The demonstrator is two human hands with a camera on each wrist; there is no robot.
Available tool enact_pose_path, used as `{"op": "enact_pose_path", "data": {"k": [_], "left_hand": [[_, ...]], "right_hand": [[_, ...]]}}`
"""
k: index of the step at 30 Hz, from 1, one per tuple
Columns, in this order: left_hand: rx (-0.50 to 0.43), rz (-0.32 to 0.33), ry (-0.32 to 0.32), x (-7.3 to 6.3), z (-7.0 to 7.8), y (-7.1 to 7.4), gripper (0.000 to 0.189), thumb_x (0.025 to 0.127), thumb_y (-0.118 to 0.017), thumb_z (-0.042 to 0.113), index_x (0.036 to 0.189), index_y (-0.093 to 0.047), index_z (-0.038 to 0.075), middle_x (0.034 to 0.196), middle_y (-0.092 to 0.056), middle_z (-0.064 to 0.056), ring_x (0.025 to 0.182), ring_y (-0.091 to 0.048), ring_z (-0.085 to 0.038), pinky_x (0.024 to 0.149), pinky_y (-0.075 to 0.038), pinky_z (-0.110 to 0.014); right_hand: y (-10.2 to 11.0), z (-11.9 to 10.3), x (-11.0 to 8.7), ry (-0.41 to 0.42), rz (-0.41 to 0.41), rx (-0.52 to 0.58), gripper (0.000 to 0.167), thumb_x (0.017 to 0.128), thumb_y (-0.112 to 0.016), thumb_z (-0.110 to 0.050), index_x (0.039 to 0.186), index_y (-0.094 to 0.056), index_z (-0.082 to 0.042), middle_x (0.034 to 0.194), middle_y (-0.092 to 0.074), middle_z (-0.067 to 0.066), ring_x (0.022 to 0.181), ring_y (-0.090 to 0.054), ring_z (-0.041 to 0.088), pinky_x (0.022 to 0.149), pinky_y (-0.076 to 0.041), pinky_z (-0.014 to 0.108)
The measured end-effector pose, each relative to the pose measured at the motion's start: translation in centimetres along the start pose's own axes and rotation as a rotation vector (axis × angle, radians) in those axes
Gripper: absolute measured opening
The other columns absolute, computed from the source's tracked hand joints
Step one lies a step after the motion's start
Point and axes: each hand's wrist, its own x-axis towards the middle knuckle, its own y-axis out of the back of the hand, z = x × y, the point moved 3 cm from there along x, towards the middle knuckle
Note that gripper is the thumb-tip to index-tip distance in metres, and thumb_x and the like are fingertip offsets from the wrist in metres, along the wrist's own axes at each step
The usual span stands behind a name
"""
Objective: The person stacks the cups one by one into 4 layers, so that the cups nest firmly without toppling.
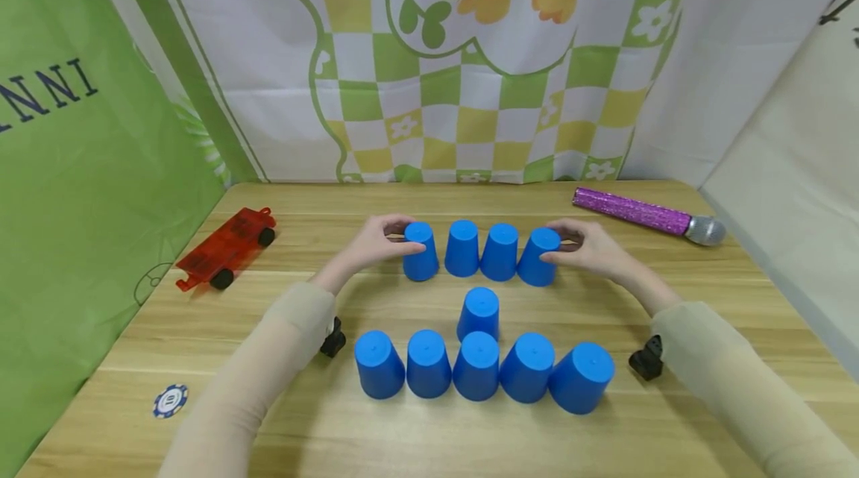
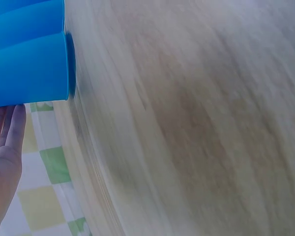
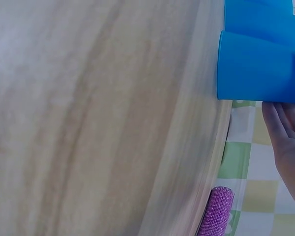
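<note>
Upside-down blue cups stand in a back row on the wooden table. My left hand (image 1: pixel 377 243) holds the leftmost blue cup (image 1: pixel 420 258), thumb in front and fingers behind it. At the row's other end my right hand (image 1: pixel 590 245) holds the rightmost blue cup (image 1: pixel 537 262) in the same way. Between them stand two more cups, a left one (image 1: pixel 461 250) and a right one (image 1: pixel 499 254). In the left wrist view, fingers (image 2: pixel 15 129) lie against the side of the held cup (image 2: pixel 34 69); the right wrist view shows the other held cup (image 3: pixel 258 69) likewise.
A single blue cup (image 1: pixel 480 308) stands behind a front row of several more, among them a middle cup (image 1: pixel 476 370). A red toy car (image 1: pixel 228 247) and a poker chip (image 1: pixel 171 401) lie left, a glittery purple microphone (image 1: pixel 634 211) at back right. Small black objects sit near both forearms.
</note>
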Motion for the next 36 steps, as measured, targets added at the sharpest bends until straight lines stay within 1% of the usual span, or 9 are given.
{"op": "enact_pose_path", "data": {"k": [3,9,16,22,28,32,36], "left_hand": [[0.0,-0.003,0.004,0.2,0.1,-0.3,0.053,0.081,-0.074,0.024,0.127,-0.056,0.006,0.126,-0.06,-0.011,0.118,-0.057,-0.027,0.097,-0.05,-0.038],[0.007,-0.004,-0.009,0.5,0.3,-0.6,0.051,0.081,-0.075,0.021,0.126,-0.057,0.005,0.125,-0.06,-0.013,0.117,-0.057,-0.028,0.098,-0.05,-0.038],[-0.008,0.007,-0.018,1.0,0.0,-0.7,0.051,0.081,-0.075,0.02,0.125,-0.057,0.004,0.124,-0.06,-0.014,0.117,-0.057,-0.028,0.098,-0.05,-0.037],[-0.007,0.01,-0.03,1.2,0.0,-0.8,0.051,0.081,-0.074,0.019,0.126,-0.056,0.003,0.125,-0.06,-0.015,0.118,-0.057,-0.029,0.099,-0.049,-0.039],[-0.01,0.009,-0.04,1.2,0.1,-0.9,0.051,0.081,-0.074,0.018,0.126,-0.055,0.001,0.125,-0.059,-0.017,0.118,-0.057,-0.031,0.098,-0.049,-0.039],[-0.013,0.008,-0.041,1.1,0.1,-0.9,0.052,0.081,-0.074,0.017,0.127,-0.055,0.001,0.126,-0.059,-0.016,0.118,-0.057,-0.03,0.098,-0.049,-0.039],[-0.013,0.01,-0.028,0.9,0.0,-0.7,0.054,0.081,-0.074,0.017,0.128,-0.054,0.001,0.127,-0.059,-0.016,0.119,-0.056,-0.03,0.099,-0.048,-0.038]], "right_hand": [[0.0,0.0,0.0,0.003,-0.001,0.003,0.053,0.085,-0.07,-0.017,0.13,-0.049,0.002,0.124,-0.058,0.022,0.118,-0.055,0.037,0.098,-0.047,0.046],[0.0,0.1,0.0,0.003,-0.005,0.002,0.054,0.085,-0.07,-0.017,0.13,-0.049,0.002,0.125,-0.057,0.022,0.118,-0.054,0.037,0.098,-0.047,0.046],[0.0,0.1,0.0,-0.003,-0.006,0.003,0.054,0.085,-0.071,-0.018,0.13,-0.05,0.001,0.125,-0.057,0.021,0.118,-0.055,0.037,0.099,-0.047,0.047],[0.0,0.0,0.1,0.012,-0.002,0.0,0.053,0.084,-0.071,-0.017,0.13,-0.05,0.0,0.123,-0.058,0.02,0.117,-0.055,0.036,0.098,-0.047,0.047],[0.1,0.0,-0.2,0.025,-0.009,-0.003,0.059,0.083,-0.072,-0.016,0.134,-0.046,0.002,0.128,-0.055,0.023,0.119,-0.053,0.038,0.099,-0.046,0.045],[0.7,0.0,-0.6,0.043,-0.002,-0.028,0.062,0.084,-0.071,-0.016,0.136,-0.044,0.004,0.131,-0.053,0.024,0.118,-0.053,0.038,0.099,-0.047,0.039],[1.4,-0.3,-1.5,0.06,-0.002,-0.038,0.06,0.085,-0.069,-0.015,0.136,-0.043,0.005,0.132,-0.052,0.025,0.119,-0.052,0.039,0.097,-0.048,0.021]]}}
